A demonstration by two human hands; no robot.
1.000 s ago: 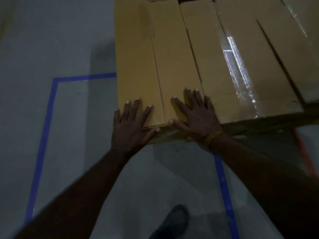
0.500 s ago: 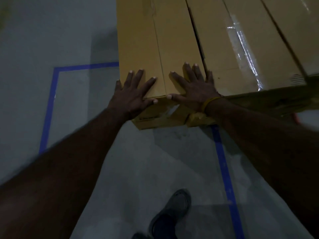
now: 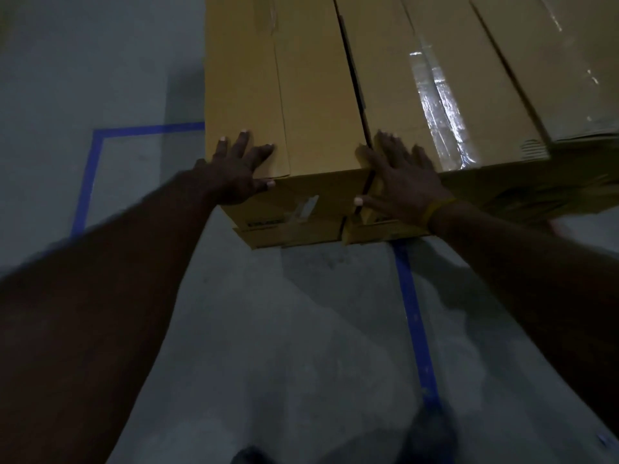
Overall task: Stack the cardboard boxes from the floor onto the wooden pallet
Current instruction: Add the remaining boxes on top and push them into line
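A long brown cardboard box (image 3: 284,88) lies on top of the stack, at its left end. My left hand (image 3: 236,170) rests flat on that box's near left corner, fingers spread, thumb on the front face. My right hand (image 3: 402,177) lies with straight fingers over the near corner of the neighbouring taped box (image 3: 445,105), right at the gap between the two. Lower boxes (image 3: 294,229) stick out beneath them. The wooden pallet is hidden under the stack.
Grey concrete floor (image 3: 268,329) with blue tape lines (image 3: 413,323) marking a rectangle around the stack. Another box (image 3: 576,61) lies at the far right. My dark shoe (image 3: 432,433) shows at the bottom edge.
My hands have slid apart along the near edge of the top boxes. The right hand moved from the left box to the taped box's corner. The camera has tilted.
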